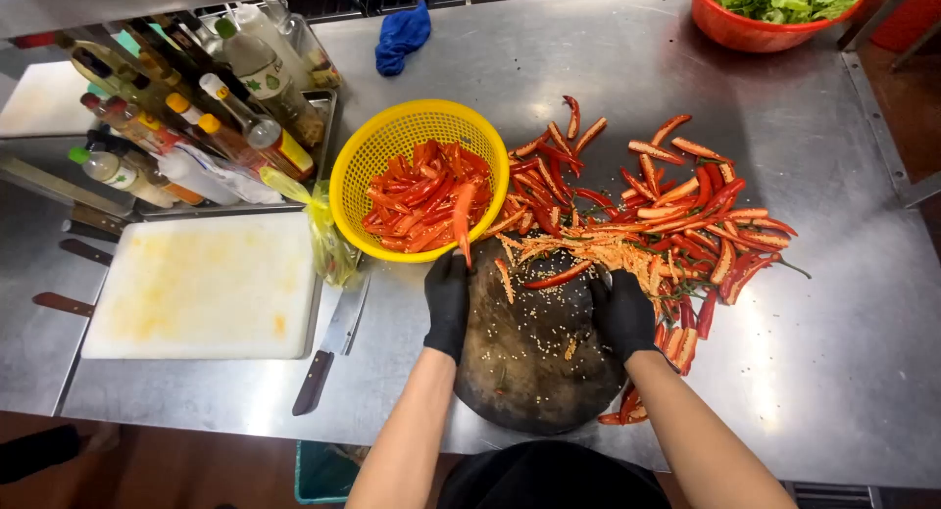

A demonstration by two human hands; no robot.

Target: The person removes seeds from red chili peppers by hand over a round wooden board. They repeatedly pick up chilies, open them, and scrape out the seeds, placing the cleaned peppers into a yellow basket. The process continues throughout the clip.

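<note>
Your left hand (447,298) pinches a split red chili (462,223), its long axis running straight away from you over the yellow basket (358,171). Your right hand (621,313) curls around a small knife handle, hidden.

I observed both forearms entering from the lower edge of the head view, bare from elbow to wrist and angled inward toward each other. Both hands wore black gloves. The left hand (448,303) was extended forward with the wrist nearly straight, fingers drawn together and pointing away from the body, thumb tucked close; whether the grip was fully closed I could not tell. The right hand (622,311) sat level with the left and well apart from it, palm down, knuckles uppermost, fingers curled under. Its forearm ran diagonally from the lower right. I noted neither wrist sharply bent.
</note>
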